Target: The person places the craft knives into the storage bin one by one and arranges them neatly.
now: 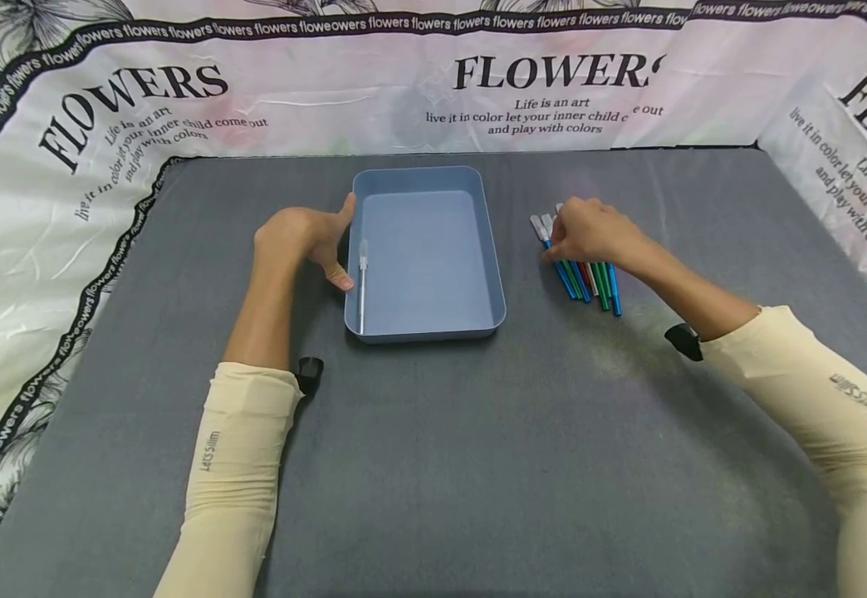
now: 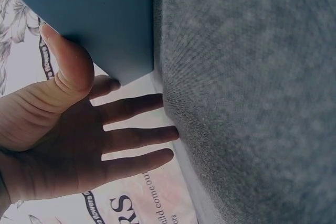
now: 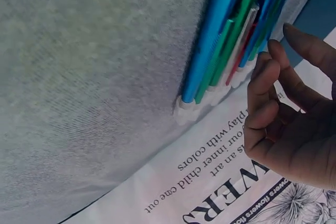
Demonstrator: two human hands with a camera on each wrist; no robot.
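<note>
One tray [image 1: 433,257], two sleeves [image 1: 242,440], at least eight pens [image 1: 600,286] (some overlap).

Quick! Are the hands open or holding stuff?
Left hand: open, touching the blue tray.
Right hand: fingers bent, at the colored pens; can't tell if gripping.

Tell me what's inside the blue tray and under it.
A slim pale pen lies inside the blue tray, along the side nearest the left hand. Anything underneath is hidden by the tray.

The backdrop [image 1: 351,91] reads "FLOWERS", "Life is an art" — sleeves [image 1: 242,432], "LetsSlim".
</note>
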